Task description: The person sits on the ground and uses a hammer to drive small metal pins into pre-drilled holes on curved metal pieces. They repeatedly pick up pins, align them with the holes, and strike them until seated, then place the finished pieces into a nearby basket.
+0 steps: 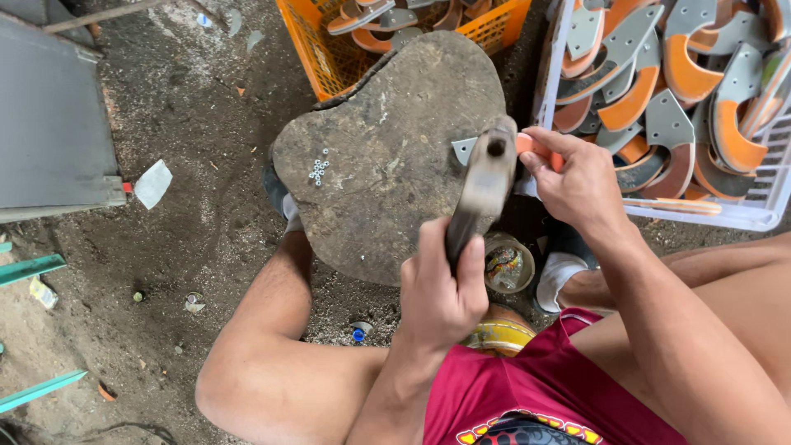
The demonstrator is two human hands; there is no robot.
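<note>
At frame centre, the left hand [441, 288] clenches a heavy-looking hammer [482, 185] by its handle, while right fingers [548, 148] pinch a stiff orange-grey plate [527, 147] on the block [387, 156].

Rough, matt, pitted grey stone slab [387, 156] bearing small shiny metal nuts [318, 170]. Dull worn-metal hammer head [486, 177]; far right, matt grey metal curved plates with smooth orange lining [684, 74] in a white plastic lattice crate [758, 210].

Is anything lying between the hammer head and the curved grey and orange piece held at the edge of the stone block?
Nothing visible does. The left hand holds the hammer raised over the curved piece, which the right hand pins on the stone block. The small nuts lie well off to the side.
</note>
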